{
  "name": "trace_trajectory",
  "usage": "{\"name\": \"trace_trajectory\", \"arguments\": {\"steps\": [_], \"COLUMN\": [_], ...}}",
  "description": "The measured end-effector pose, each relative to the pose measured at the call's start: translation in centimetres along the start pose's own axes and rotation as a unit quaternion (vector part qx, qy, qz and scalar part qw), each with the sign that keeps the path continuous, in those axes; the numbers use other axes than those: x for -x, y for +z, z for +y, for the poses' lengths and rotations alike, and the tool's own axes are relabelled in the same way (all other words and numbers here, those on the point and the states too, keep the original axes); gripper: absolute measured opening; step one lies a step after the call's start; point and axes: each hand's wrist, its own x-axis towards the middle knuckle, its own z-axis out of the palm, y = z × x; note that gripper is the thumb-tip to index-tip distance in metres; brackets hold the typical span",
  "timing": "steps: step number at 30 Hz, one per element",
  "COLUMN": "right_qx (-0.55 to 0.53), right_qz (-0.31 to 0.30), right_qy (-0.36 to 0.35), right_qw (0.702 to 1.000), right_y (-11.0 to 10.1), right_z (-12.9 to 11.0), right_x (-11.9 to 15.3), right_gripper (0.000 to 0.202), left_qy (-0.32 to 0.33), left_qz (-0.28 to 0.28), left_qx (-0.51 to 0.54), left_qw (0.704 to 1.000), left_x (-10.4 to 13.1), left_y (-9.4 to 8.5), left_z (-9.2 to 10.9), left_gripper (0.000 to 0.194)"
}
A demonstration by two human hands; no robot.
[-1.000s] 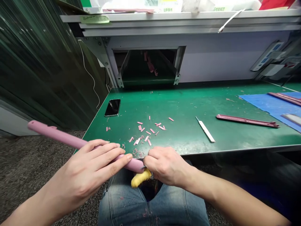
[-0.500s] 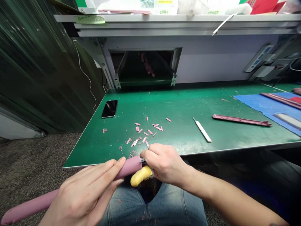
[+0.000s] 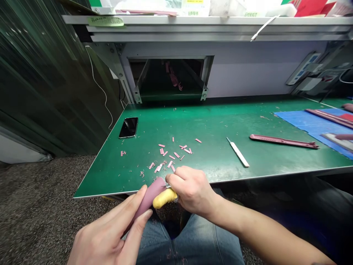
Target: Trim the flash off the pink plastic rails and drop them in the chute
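Note:
My left hand (image 3: 106, 230) is closed round a long pink plastic piece (image 3: 150, 197) with a smooth rounded surface. The piece slants up and away from me, over the table's front edge. Against its far end, my right hand (image 3: 193, 189) is closed on a small metal blade (image 3: 167, 185), most of which the fingers hide. A yellow finger cover (image 3: 164, 198), seemingly on the right thumb, lies along the pink piece's right side. Small pink shavings and strips (image 3: 161, 167) are scattered on the green table (image 3: 209, 125) just beyond both hands.
A white-handled knife (image 3: 238, 152) and a dark pink slender part (image 3: 284, 141) lie to the right. Beyond them is a blue sheet (image 3: 295, 121) bearing more parts. A phone (image 3: 128, 127) rests at the left edge. A conveyor opening (image 3: 172, 94) stands at the back.
The pink piece has swung to point more steeply away from me, and its near end has left view at lower left. The left hand turned with it. Another pink part shows at far right.

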Motion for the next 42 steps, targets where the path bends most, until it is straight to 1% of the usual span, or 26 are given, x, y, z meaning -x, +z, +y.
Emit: {"name": "trace_trajectory", "arguments": {"steps": [4, 7, 9, 12, 14, 16, 20, 22, 24, 25, 27, 29, 30, 32, 34, 35, 36, 37, 38, 39, 40, 41, 42], "right_qx": [0.013, -0.015, -0.070, -0.151, -0.157, -0.133, -0.084, -0.082, -0.107, -0.140, -0.253, -0.384, -0.443, -0.547, -0.615, -0.626, -0.614, -0.579, -0.534, -0.488, -0.446, -0.405, -0.367], "right_qz": [-0.004, -0.020, -0.043, -0.078, -0.106, -0.134, -0.168, -0.177, -0.182, -0.179, -0.169, -0.160, -0.160, -0.158, -0.134, -0.115, -0.093, -0.072, -0.062, -0.066, -0.079, -0.101, -0.124], "right_qy": [-0.014, -0.016, -0.040, -0.091, -0.110, -0.126, -0.152, -0.167, -0.175, -0.166, -0.119, -0.038, 0.011, 0.114, 0.210, 0.247, 0.275, 0.290, 0.286, 0.258, 0.210, 0.150, 0.090], "right_qw": [1.000, 1.000, 0.996, 0.981, 0.976, 0.974, 0.970, 0.967, 0.962, 0.959, 0.945, 0.909, 0.882, 0.814, 0.748, 0.730, 0.734, 0.759, 0.794, 0.831, 0.867, 0.896, 0.917], "right_y": [0.4, 0.6, 0.4, -0.2, -0.7, -1.0, -0.9, -0.6, -0.4, -0.3, -0.5, -1.1, -1.5, -2.3, -2.8, -2.8, -2.6, -2.3, -1.7, -1.1, -0.3, 0.4, 1.2], "right_z": [0.0, 0.5, 1.1, 2.1, 2.3, 2.2, 1.8, 1.8, 1.6, 1.5, 1.0, 0.6, 0.6, 1.2, 2.3, 2.9, 3.3, 3.4, 3.1, 2.5, 1.7, 0.7, -0.4], "right_x": [0.1, 0.2, 0.3, 0.3, 0.2, -0.1, -0.7, -0.8, -0.8, -0.7, -0.5, -0.2, 0.0, 0.5, 1.2, 1.5, 1.8, 2.1, 2.3, 2.4, 2.5, 2.5, 2.5], "right_gripper": [0.028, 0.030, 0.033, 0.037, 0.035, 0.030, 0.026, 0.026, 0.027, 0.027, 0.027, 0.029, 0.029, 0.031, 0.035, 0.037, 0.037, 0.035, 0.032, 0.030, 0.029, 0.030, 0.033], "left_qy": [-0.015, 0.012, 0.061, 0.178, 0.249, 0.294, 0.346, 0.354, 0.349, 0.346, 0.360, 0.379, 0.376, 0.332, 0.240, 0.180, 0.101, 0.009, -0.104, -0.233, -0.359, -0.394, -0.411], "left_qz": [-0.006, -0.015, -0.026, -0.071, -0.110, -0.133, -0.142, -0.141, -0.139, -0.138, -0.135, -0.123, -0.113, -0.108, -0.136, -0.157, -0.164, -0.156, -0.125, -0.078, -0.003, 0.027, 0.045], "left_qx": [0.039, 0.038, 0.023, -0.002, -0.013, -0.024, -0.049, -0.062, -0.066, -0.066, -0.069, -0.076, -0.082, -0.075, -0.004, 0.071, 0.162, 0.263, 0.375, 0.498, 0.589, 0.613, 0.629], "left_qw": [0.999, 0.999, 0.998, 0.981, 0.962, 0.946, 0.926, 0.922, 0.924, 0.926, 0.921, 0.914, 0.916, 0.934, 0.961, 0.968, 0.968, 0.952, 0.913, 0.831, 0.724, 0.684, 0.659], "left_x": [0.3, -0.2, -1.1, -2.9, -4.1, -5.0, -5.9, -6.0, -6.2, -6.3, -6.6, -6.6, -6.4, -5.4, -3.9, -3.2, -2.6, -2.2, -2.0, -2.2, -2.7, -3.4, -4.2], "left_y": [0.7, 0.8, 0.3, -1.2, -2.3, -3.2, -4.0, -4.2, -4.4, -4.5, -4.6, -4.6, -4.5, -3.8, -2.5, -1.7, -0.8, 0.1, 1.1, 1.9, 2.7, 3.3, 3.8], "left_z": [-0.2, -1.1, -2.2, -4.0, -4.7, -4.9, -4.3, -3.9, -3.6, -3.5, -3.6, -4.1, -4.6, -5.6, -6.4, -6.4, -6.1, -5.5, -4.7, -3.8, -2.9, -2.0, -1.4], "left_gripper": [0.051, 0.052, 0.053, 0.048, 0.045, 0.044, 0.041, 0.041, 0.041, 0.041, 0.039, 0.040, 0.043, 0.053, 0.060, 0.061, 0.060, 0.057, 0.050, 0.035, 0.021, 0.020, 0.024]}}
